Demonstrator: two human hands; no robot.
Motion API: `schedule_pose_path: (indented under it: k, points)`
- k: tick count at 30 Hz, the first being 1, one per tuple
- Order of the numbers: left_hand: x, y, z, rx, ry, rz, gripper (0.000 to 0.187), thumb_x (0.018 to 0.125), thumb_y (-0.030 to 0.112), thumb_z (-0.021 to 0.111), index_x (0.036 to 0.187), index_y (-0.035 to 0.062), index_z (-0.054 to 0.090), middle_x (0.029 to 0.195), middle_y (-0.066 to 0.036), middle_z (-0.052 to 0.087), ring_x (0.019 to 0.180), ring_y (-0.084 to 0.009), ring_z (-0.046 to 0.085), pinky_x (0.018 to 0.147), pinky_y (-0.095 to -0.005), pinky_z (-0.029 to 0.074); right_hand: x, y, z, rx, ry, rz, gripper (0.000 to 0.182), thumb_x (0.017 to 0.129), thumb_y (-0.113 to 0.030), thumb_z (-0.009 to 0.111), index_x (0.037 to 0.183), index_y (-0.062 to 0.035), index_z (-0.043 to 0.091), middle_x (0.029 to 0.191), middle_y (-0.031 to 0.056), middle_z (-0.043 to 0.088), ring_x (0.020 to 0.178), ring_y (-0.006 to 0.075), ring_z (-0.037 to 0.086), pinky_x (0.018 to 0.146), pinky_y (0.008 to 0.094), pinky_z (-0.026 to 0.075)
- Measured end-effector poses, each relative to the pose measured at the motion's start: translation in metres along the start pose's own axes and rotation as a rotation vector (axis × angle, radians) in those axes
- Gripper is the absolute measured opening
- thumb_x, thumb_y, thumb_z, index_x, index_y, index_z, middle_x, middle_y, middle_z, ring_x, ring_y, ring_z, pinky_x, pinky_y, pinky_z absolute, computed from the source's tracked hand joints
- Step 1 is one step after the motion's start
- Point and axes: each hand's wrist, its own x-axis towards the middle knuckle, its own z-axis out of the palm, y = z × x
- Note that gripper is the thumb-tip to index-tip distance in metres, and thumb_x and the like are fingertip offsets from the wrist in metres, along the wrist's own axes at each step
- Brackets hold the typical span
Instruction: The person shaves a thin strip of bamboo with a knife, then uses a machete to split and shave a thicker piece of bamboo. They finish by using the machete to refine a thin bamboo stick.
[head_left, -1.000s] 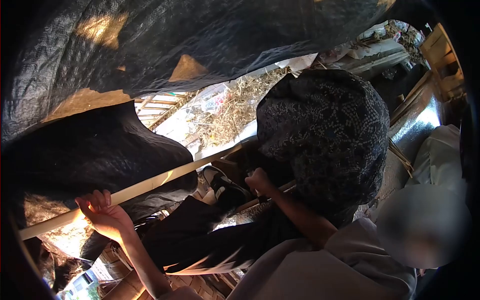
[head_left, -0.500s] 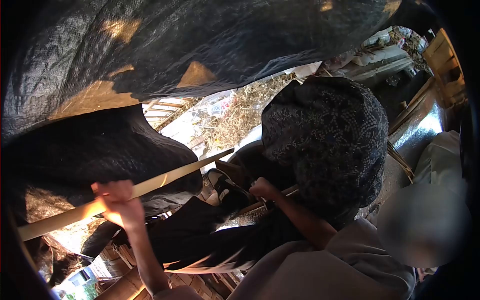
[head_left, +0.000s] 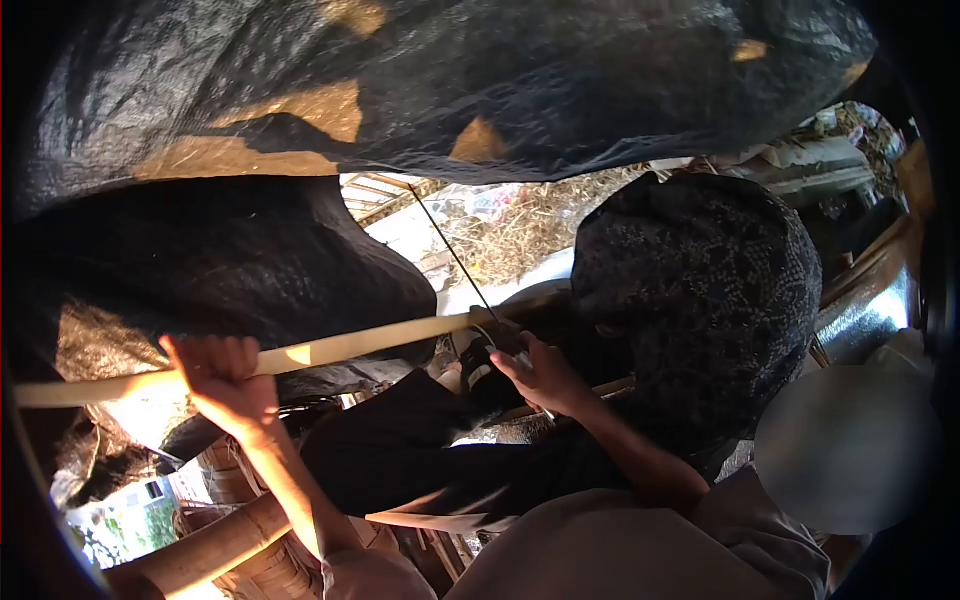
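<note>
A long pale bamboo strip (head_left: 345, 347) runs from the far left to the middle. My left hand (head_left: 225, 385) is closed around it near its left end. My right hand (head_left: 545, 375) is closed at the strip's other end, on a slim tool with a grey metallic part (head_left: 523, 360); its exact kind is partly hidden by the fingers. A thin dark sliver (head_left: 450, 250) slants up and left from beside this hand. Below the strip are legs in black trousers (head_left: 440, 440) and a dark shoe with pale trim (head_left: 485, 375).
Black plastic sheeting (head_left: 560, 90) with torn patches hangs across the top and left. Bulky dark patterned cloth (head_left: 700, 290) stands close to my right hand. Straw (head_left: 520, 230) and litter lie beyond. A thick bamboo pole (head_left: 215, 550) crosses the lower left.
The strip now lies flatter, and a thin dark sliver stands up from its far end by my right hand. The whole view has shifted, with the sheeting and cloth appearing further right.
</note>
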Motion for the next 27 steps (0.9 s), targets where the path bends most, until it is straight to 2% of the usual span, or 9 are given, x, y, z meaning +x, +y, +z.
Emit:
schedule_pose_path:
  k: [4, 6, 10, 11, 14, 17, 22, 24, 27]
  points:
    - [-0.03, -0.023, 0.027, -0.124, 0.077, -0.177, 0.049, 0.093, 0.042, 0.041, 0.053, 0.0159, 0.029, 0.044, 0.004, 0.016, 0.037, -0.0081, 0.009, 0.038, -0.0263, 0.013, -0.03, -0.023, 0.009, 0.315, -0.116, 0.0, 0.042, 0.091, -0.04, 0.045, 0.098, 0.0011, 0.044, 0.049, 0.0033, 0.045, 0.032, 0.0086, 0.041, 0.031, 0.0247, 0.032]
    - [-0.037, -0.035, 0.013, -0.04, -0.263, -0.153, 0.049, 0.093, 0.042, 0.04, 0.053, 0.0151, 0.028, 0.044, 0.004, 0.016, 0.038, -0.0081, 0.009, 0.038, -0.0262, 0.013, -0.045, -0.03, 0.016, 0.407, -0.214, 0.011, 0.039, 0.092, -0.039, 0.043, 0.093, 0.0002, 0.044, 0.049, 0.0004, 0.041, 0.033, 0.0082, 0.041, 0.031, 0.0236, 0.032]
    - [-0.027, -0.001, 0.014, -0.123, -0.214, -0.005, 0.05, 0.095, 0.043, 0.031, 0.053, 0.0161, 0.025, 0.043, 0.003, 0.015, 0.038, -0.0088, 0.007, 0.039, -0.027, 0.011, -0.065, -0.032, 0.028, 0.259, -0.165, -0.173, 0.037, 0.092, -0.04, 0.043, 0.092, -0.003, 0.045, 0.052, -0.0011, 0.041, 0.038, 0.0062, 0.041, 0.036, 0.022, 0.033]
    - [-0.025, 0.005, 0.014, -0.097, -0.299, 0.049, 0.051, 0.096, 0.043, 0.027, 0.052, 0.0163, 0.023, 0.043, 0.003, 0.014, 0.038, -0.0092, 0.006, 0.04, -0.0271, 0.011, -0.065, -0.031, 0.027, 0.192, -0.173, -0.142, 0.037, 0.092, -0.034, 0.045, 0.107, -0.0014, 0.049, 0.056, 0.0123, 0.054, 0.049, 0.018, 0.054, 0.051, 0.0321, 0.042]
    - [-0.024, 0.004, 0.019, -0.044, -0.256, 0.076, 0.05, 0.096, 0.04, 0.032, 0.053, 0.0156, 0.022, 0.045, 0.003, 0.013, 0.04, -0.0089, 0.005, 0.04, -0.0255, 0.011, -0.064, -0.036, 0.017, 0.301, -0.337, 0.083, 0.035, 0.092, -0.033, 0.045, 0.106, -0.0013, 0.049, 0.059, 0.0135, 0.055, 0.053, 0.0221, 0.055, 0.055, 0.0351, 0.042]
    - [-0.028, 0.001, 0.022, -0.021, -0.171, 0.034, 0.048, 0.095, 0.036, 0.038, 0.054, 0.0156, 0.023, 0.046, 0.003, 0.014, 0.04, -0.0078, 0.009, 0.04, -0.0244, 0.013, -0.064, -0.022, 0.022, 0.187, -0.215, -0.12, 0.033, 0.092, -0.031, 0.045, 0.104, -0.0009, 0.05, 0.057, 0.0113, 0.052, 0.051, 0.0187, 0.053, 0.052, 0.0327, 0.04]
    - [-0.045, -0.014, 0.019, -0.063, -0.12, 0.028, 0.048, 0.095, 0.036, 0.039, 0.054, 0.0152, 0.025, 0.047, 0.004, 0.015, 0.04, -0.0072, 0.01, 0.04, -0.0232, 0.014, -0.064, -0.017, 0.017, 0.211, -0.21, -0.016, 0.033, 0.092, -0.031, 0.045, 0.1, 0.0, 0.05, 0.056, 0.011, 0.051, 0.051, 0.0177, 0.053, 0.051, 0.0328, 0.04]
    - [-0.053, -0.012, 0.017, -0.071, -0.23, 0.053, 0.048, 0.095, 0.038, 0.038, 0.054, 0.0148, 0.025, 0.047, 0.004, 0.016, 0.04, -0.0074, 0.009, 0.04, -0.0233, 0.014, -0.067, -0.022, 0.014, 0.204, -0.215, 0.043, 0.033, 0.092, -0.032, 0.045, 0.099, -0.0001, 0.049, 0.057, 0.0112, 0.051, 0.052, 0.0177, 0.054, 0.052, 0.0331, 0.04]
    - [-0.067, -0.013, 0.024, -0.072, -0.242, 0.07, 0.051, 0.095, 0.043, 0.032, 0.054, 0.0148, 0.023, 0.046, 0.003, 0.015, 0.04, -0.0077, 0.008, 0.04, -0.024, 0.012, -0.072, -0.026, 0.017, 0.154, -0.187, 0.2, 0.032, 0.091, -0.032, 0.044, 0.096, -0.0003, 0.049, 0.058, 0.0144, 0.052, 0.053, 0.0255, 0.055, 0.054, 0.0359, 0.041]
